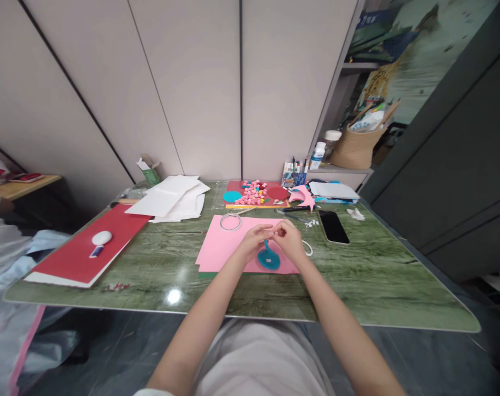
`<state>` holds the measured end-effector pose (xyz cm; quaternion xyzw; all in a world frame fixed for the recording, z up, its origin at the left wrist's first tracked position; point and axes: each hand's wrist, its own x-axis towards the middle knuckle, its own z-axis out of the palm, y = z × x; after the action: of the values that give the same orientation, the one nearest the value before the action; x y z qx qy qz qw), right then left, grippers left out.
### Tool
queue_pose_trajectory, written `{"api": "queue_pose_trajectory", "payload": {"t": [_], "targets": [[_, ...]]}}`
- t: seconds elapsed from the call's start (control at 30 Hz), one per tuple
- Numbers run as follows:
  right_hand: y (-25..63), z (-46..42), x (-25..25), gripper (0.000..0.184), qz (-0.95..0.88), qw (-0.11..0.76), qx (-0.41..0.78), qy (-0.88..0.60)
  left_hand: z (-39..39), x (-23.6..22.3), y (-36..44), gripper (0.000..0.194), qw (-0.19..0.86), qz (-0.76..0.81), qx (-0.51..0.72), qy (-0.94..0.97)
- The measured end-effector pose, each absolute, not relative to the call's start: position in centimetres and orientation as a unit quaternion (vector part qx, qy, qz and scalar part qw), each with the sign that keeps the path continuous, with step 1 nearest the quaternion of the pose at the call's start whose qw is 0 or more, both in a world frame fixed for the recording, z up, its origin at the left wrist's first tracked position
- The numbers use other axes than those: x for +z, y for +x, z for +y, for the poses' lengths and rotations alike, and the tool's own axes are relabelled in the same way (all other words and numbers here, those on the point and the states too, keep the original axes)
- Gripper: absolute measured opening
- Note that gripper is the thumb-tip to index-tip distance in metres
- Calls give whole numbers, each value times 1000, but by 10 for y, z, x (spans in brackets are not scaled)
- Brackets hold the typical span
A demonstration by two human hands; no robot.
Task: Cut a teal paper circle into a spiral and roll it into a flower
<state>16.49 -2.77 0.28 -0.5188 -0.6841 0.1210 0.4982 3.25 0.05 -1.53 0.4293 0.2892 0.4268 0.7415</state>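
Both hands are meeting over the pink paper (216, 242), towards the middle of the table's (382, 280) front edge. The left hand (253, 242) is pinching the narrow tail of a blue piece (268, 259), whose round part is showing a small pale mark, too tiny to read. The right hand (289, 239) is curling its fingers closed against the left fingertips; what they are pinching is too small to tell. A silver ring (230, 221) is lying on the paper, and a phone (333, 226) is resting to the right, its screen dark. Near the back edge, a white bottle (317, 155) is wearing a blue label and a green box (149, 171) is showing pale print, both unreadable from here.
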Motion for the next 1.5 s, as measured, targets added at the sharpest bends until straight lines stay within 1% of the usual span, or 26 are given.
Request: {"api": "queue_pose_trajectory", "payload": {"t": [0.13, 0.37, 0.5, 0.7, 0.97, 1.23, 1.5], "targets": [[165, -26, -1, 7, -690, 498, 133, -509, -3, -12, 33, 34, 756, 268, 397, 447], [164, -26, -2, 8, -693, 497, 123, -508, -2, -12, 33, 35, 760, 269, 397, 438], [163, -27, -1, 9, -695, 496, 124, -506, 0, -17, 34, 31, 760, 266, 420, 418], [163, -29, 1, 3, -700, 482, 123, -512, 5, -21, 35, 30, 754, 276, 473, 362], [165, -26, -3, 13, -705, 491, 149, -489, 10, -25, 33, 32, 748, 280, 489, 351], [165, -24, -8, 26, -740, 475, 177, -443, 6, -19, 34, 33, 716, 282, 510, 385], [165, -22, -9, 18, -703, 499, 150, -484, 3, -18, 34, 35, 721, 287, 502, 381]]}}
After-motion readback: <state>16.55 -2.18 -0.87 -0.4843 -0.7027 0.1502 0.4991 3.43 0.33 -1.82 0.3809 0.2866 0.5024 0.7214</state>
